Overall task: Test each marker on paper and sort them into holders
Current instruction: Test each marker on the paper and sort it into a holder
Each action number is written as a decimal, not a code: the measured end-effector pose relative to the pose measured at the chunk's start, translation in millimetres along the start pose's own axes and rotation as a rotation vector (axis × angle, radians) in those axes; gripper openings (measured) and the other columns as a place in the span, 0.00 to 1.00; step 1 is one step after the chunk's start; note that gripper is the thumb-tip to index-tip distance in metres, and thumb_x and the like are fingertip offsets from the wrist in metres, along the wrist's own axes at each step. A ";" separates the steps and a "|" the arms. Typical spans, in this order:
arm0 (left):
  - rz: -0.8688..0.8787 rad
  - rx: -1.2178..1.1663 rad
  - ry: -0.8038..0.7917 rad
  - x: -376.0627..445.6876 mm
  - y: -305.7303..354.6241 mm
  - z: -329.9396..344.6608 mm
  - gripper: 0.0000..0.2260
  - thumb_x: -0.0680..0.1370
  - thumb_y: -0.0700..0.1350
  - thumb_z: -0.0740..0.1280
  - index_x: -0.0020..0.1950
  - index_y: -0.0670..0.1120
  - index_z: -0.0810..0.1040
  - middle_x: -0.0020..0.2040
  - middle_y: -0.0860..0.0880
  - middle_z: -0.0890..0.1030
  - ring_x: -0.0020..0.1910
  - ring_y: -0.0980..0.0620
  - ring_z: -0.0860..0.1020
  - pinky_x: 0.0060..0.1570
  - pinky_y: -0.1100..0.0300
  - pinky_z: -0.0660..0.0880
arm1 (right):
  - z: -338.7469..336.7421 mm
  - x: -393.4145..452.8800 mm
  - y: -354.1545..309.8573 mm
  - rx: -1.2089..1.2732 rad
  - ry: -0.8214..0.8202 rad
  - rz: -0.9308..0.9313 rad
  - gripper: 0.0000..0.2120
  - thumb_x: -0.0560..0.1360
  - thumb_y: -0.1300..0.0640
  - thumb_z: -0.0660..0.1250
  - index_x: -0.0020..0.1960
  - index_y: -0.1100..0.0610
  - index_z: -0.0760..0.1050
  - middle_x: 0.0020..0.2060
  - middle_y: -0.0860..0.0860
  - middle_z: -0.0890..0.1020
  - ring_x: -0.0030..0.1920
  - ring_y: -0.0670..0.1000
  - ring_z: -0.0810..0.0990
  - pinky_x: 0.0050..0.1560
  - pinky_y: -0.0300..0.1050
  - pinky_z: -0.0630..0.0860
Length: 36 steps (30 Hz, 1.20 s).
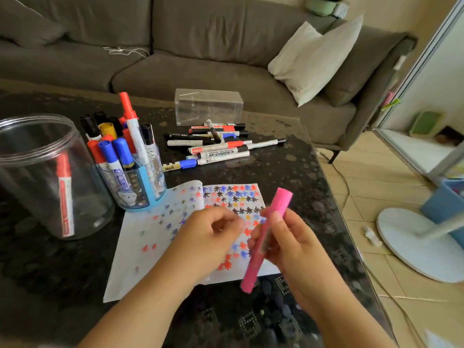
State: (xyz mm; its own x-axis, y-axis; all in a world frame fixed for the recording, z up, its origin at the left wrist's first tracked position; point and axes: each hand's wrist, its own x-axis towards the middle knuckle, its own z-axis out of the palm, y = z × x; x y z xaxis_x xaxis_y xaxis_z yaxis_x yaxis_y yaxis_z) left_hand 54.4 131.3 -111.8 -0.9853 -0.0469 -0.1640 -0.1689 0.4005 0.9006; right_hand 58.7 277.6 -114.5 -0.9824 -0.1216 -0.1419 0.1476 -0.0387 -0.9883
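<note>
Markers are the business here, and they sit in three lots on the dark desk: a loose pile lying flat near the far edge in front of a clear box, a crowded blue holder of upright ones, and a big clear jar with a single red marker leaning inside. The paper, already dotted with coloured star marks, lies just this side of the holder and under both hands. Above it the pink marker is held off the sheet, its long axis running steeply from near-left up to far-right, one blunt end pointing toward the holders. The right hand has its grip wrapped around the marker's middle, fingers curled about the barrel. The left hand hovers just beside it, fingers loosely curled and holding nothing I can make out, though blur hides the fingertips. It is probably placed to work the near end or cap.
</note>
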 end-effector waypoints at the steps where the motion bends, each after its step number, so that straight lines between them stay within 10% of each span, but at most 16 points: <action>1: -0.032 -0.068 0.013 4.2 -0.7 -0.1 0.06 0.77 0.55 0.63 0.46 0.56 0.79 0.46 0.56 0.81 0.46 0.56 0.78 0.48 0.57 0.76 | 4.4 0.8 0.6 0.019 -0.040 0.043 0.14 0.77 0.49 0.58 0.51 0.57 0.77 0.33 0.52 0.78 0.33 0.49 0.78 0.42 0.45 0.78; 8: -0.158 -0.859 -0.418 15.9 9.2 -0.8 0.20 0.79 0.48 0.56 0.55 0.31 0.74 0.44 0.42 0.84 0.29 0.54 0.80 0.33 0.62 0.77 | 17.6 5.4 -4.6 0.473 -0.266 0.300 0.17 0.74 0.49 0.59 0.44 0.63 0.77 0.27 0.51 0.70 0.21 0.43 0.62 0.19 0.32 0.60; 12: -0.113 -0.835 -0.322 12.3 9.7 5.5 0.24 0.75 0.49 0.59 0.54 0.27 0.72 0.44 0.43 0.85 0.40 0.47 0.81 0.35 0.61 0.80 | 21.0 1.0 -4.2 0.379 -0.263 0.238 0.15 0.75 0.48 0.57 0.44 0.60 0.72 0.25 0.48 0.67 0.21 0.41 0.57 0.19 0.31 0.55; 16: -0.181 -0.882 -0.130 7.9 9.3 15.3 0.15 0.78 0.46 0.60 0.45 0.35 0.78 0.38 0.43 0.84 0.26 0.52 0.79 0.24 0.66 0.73 | 22.9 0.3 4.0 0.029 -0.148 0.140 0.16 0.81 0.50 0.55 0.39 0.59 0.68 0.26 0.50 0.67 0.22 0.42 0.60 0.21 0.34 0.58; 23: -0.242 -0.767 0.227 19.8 -7.0 4.8 0.12 0.75 0.49 0.67 0.38 0.41 0.77 0.40 0.48 0.85 0.49 0.50 0.83 0.63 0.51 0.70 | 12.1 -7.6 19.9 -0.843 0.006 -0.149 0.19 0.79 0.45 0.56 0.33 0.53 0.66 0.26 0.46 0.72 0.27 0.44 0.68 0.30 0.37 0.65; 30: -0.105 -0.373 0.151 8.6 -18.6 -14.5 0.04 0.71 0.50 0.72 0.41 0.51 0.83 0.36 0.54 0.84 0.37 0.62 0.79 0.40 0.64 0.72 | -12.2 -13.2 10.5 -0.142 -0.080 0.086 0.11 0.76 0.58 0.62 0.55 0.45 0.72 0.38 0.56 0.83 0.29 0.47 0.77 0.33 0.35 0.76; 36: 0.010 0.001 0.078 9.1 -23.2 -16.1 0.05 0.67 0.46 0.76 0.40 0.51 0.81 0.32 0.55 0.83 0.31 0.63 0.79 0.32 0.70 0.72 | -9.8 -12.0 12.5 0.369 -0.146 0.214 0.10 0.68 0.60 0.63 0.41 0.57 0.83 0.37 0.62 0.83 0.28 0.48 0.79 0.30 0.37 0.79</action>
State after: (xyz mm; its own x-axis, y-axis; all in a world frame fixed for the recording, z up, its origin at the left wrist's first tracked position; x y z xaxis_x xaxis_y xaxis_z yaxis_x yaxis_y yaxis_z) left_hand 49.0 106.8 -127.7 -0.9858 -0.1143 -0.1229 -0.1590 0.4024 0.9016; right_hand 71.2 288.3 -125.7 -0.9028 -0.3033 -0.3050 0.4025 -0.3457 -0.8476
